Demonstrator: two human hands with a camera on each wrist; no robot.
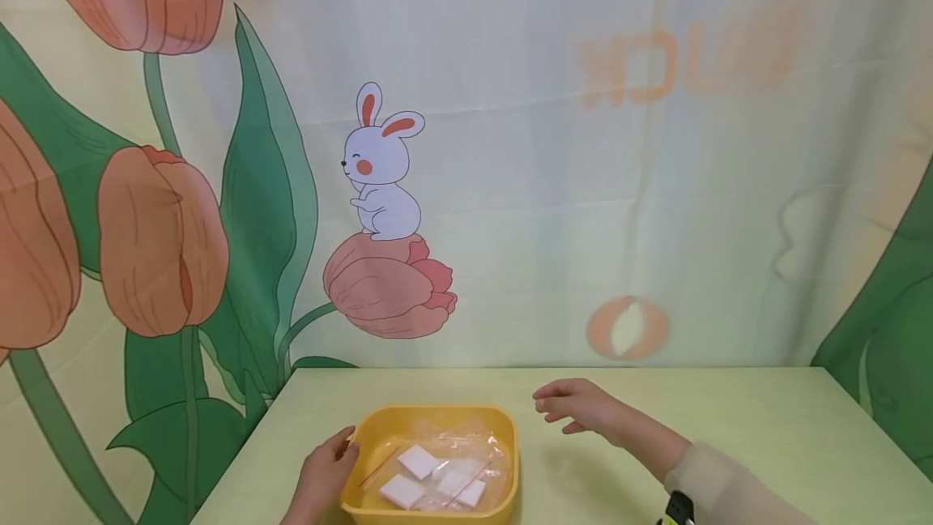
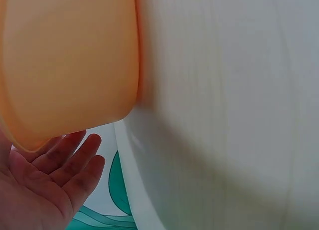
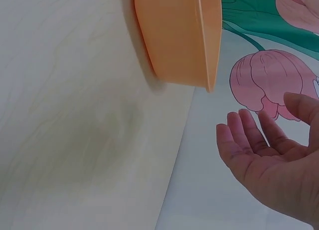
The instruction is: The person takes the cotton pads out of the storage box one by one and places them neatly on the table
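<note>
A yellow plastic basin (image 1: pixel 516 460) stands near the table's front edge; in it lie several white square pieces (image 1: pixel 419 461) and clear plastic bags (image 1: pixel 477 446). At the basin's left rim is my left hand (image 1: pixel 324 472), its fingers loosely extended along the outside. The left wrist view shows that hand (image 2: pixel 55 185) partly hidden behind the basin's wall (image 2: pixel 70 65). To the right of the basin my right hand (image 1: pixel 579 407) hovers over the table, holding nothing. Its fingers are spread and slightly bent in the right wrist view, where the hand (image 3: pixel 279 165) is apart from the basin (image 3: pixel 172 40).
The pale green table (image 1: pixel 692 403) ends at a hanging cloth backdrop (image 1: pixel 525 185) printed with tulips and a rabbit (image 1: pixel 386 164). A dark wrist device (image 1: pixel 679 507) sits by the right sleeve (image 1: pixel 717 480).
</note>
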